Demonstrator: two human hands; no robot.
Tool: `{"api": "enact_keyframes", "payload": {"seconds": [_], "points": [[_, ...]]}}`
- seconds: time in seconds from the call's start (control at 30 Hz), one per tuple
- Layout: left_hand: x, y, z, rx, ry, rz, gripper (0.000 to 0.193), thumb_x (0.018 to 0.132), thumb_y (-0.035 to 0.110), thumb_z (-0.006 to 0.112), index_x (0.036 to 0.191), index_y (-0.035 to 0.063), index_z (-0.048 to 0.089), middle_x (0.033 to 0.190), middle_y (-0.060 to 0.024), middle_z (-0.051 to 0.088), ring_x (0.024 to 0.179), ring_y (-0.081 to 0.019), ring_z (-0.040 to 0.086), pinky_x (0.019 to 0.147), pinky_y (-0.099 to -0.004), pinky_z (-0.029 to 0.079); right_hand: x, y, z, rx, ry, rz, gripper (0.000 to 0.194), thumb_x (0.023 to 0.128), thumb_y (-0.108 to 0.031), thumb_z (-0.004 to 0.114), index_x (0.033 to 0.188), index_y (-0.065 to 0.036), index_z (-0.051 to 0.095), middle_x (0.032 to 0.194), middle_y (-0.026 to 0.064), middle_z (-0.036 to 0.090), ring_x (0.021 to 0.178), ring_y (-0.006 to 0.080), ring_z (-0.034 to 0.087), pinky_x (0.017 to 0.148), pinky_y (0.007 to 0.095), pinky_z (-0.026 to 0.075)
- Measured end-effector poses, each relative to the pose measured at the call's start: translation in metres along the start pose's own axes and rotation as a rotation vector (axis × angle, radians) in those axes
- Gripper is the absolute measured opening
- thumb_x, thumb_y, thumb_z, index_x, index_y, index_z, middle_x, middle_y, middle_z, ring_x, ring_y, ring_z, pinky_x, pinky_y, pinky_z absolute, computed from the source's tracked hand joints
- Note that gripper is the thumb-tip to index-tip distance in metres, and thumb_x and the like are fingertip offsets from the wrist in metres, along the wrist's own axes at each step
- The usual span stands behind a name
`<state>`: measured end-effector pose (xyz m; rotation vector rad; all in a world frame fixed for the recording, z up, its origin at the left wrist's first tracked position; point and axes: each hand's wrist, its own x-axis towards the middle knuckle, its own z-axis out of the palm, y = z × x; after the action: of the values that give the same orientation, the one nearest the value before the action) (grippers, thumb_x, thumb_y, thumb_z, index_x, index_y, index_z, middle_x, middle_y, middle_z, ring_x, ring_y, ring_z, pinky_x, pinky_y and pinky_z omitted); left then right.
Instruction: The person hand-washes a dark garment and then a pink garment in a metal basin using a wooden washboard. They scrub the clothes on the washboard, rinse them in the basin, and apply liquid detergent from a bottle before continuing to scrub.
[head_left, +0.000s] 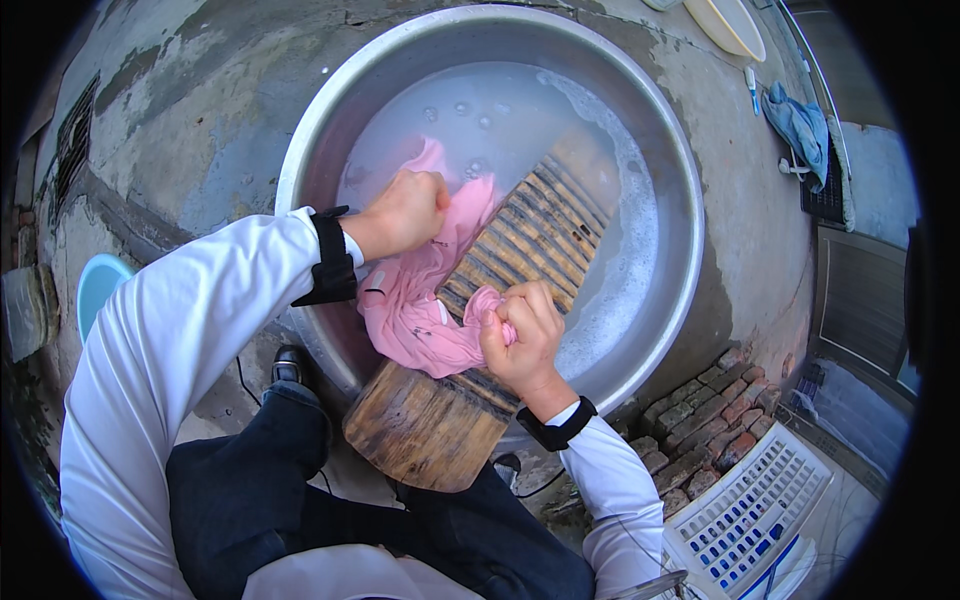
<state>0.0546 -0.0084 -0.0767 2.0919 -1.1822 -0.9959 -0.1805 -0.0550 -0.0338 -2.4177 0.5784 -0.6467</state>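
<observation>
A large metal basin (679, 300) holds cloudy, soapy water. A wooden washboard (431, 427) leans over its near rim, the ridged far end under the water. Wet pink cloth (420, 319) lies in folds across the board's left side and trails into the water. My left hand (409, 210) is closed on the cloth's upper part, left of the ridges. Lower on the board, my right hand (525, 334) grips a bunched end of the same cloth, a bit of it showing between thumb and fingers.
Stacked bricks (705, 420) and a white plastic basket (750, 510) are at the lower right. A light blue basin (101, 289) stands at the left. Blue cloth (799, 131), a brush (751, 90) and a cream basin (727, 26) are at the upper right.
</observation>
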Motion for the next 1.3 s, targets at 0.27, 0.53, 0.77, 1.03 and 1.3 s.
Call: {"api": "enact_keyframes", "payload": {"seconds": [0.27, 0.53, 0.77, 1.03, 1.3], "points": [[0.004, 0.003, 0.002, 0.058, -0.009, -0.011, 0.009, 0.079, 0.006, 0.066, 0.082, -0.0009, 0.071, 0.080, -0.0194, 0.072, 0.076, -0.0315, 0.072, 0.071, -0.0389, 0.056, -0.001, 0.000, 0.000, 0.011, 0.006, -0.010, 0.017, 0.073, -0.009, 0.070, 0.069, -0.008, 0.054, 0.077, 0.0094, 0.055, 0.070, 0.0280, 0.055, 0.056, 0.0371, 0.043], [0.005, 0.007, 0.001, 0.072, -0.030, -0.020, 0.008, 0.078, 0.007, 0.067, 0.079, 0.0000, 0.071, 0.077, -0.0200, 0.071, 0.073, -0.0312, 0.071, 0.070, -0.0395, 0.056, 0.000, 0.002, 0.002, 0.003, 0.020, -0.026, 0.017, 0.071, -0.011, 0.071, 0.068, -0.009, 0.055, 0.075, 0.0085, 0.054, 0.069, 0.0270, 0.056, 0.055, 0.0363, 0.043], [0.004, 0.006, 0.002, 0.106, -0.044, -0.003, 0.009, 0.078, 0.007, 0.067, 0.078, -0.0006, 0.072, 0.071, -0.0221, 0.069, 0.066, -0.0299, 0.071, 0.065, -0.0395, 0.056, 0.000, 0.000, 0.001, 0.005, 0.037, -0.028, 0.017, 0.071, -0.011, 0.071, 0.067, -0.009, 0.055, 0.075, 0.0082, 0.055, 0.068, 0.0267, 0.056, 0.054, 0.0361, 0.043], [0.005, 0.006, 0.003, 0.144, -0.105, -0.026, 0.025, 0.081, 0.020, 0.066, 0.085, -0.0042, 0.071, 0.087, -0.0303, 0.068, 0.085, -0.0425, 0.069, 0.080, -0.0470, 0.055, 0.000, 0.001, 0.002, 0.004, 0.039, -0.032, 0.016, 0.070, -0.011, 0.072, 0.069, -0.009, 0.056, 0.075, 0.0080, 0.055, 0.068, 0.0267, 0.056, 0.054, 0.0361, 0.043], [0.014, 0.001, 0.001, -0.049, -0.187, -0.209, 0.029, 0.084, 0.025, 0.065, 0.083, -0.0030, 0.072, 0.073, -0.0226, 0.069, 0.072, -0.0344, 0.071, 0.072, -0.0412, 0.057, -0.001, 0.001, 0.002, 0.006, 0.028, -0.013, 0.016, 0.070, -0.011, 0.072, 0.069, -0.009, 0.056, 0.076, 0.0080, 0.055, 0.069, 0.0270, 0.056, 0.055, 0.0359, 0.043]]}}
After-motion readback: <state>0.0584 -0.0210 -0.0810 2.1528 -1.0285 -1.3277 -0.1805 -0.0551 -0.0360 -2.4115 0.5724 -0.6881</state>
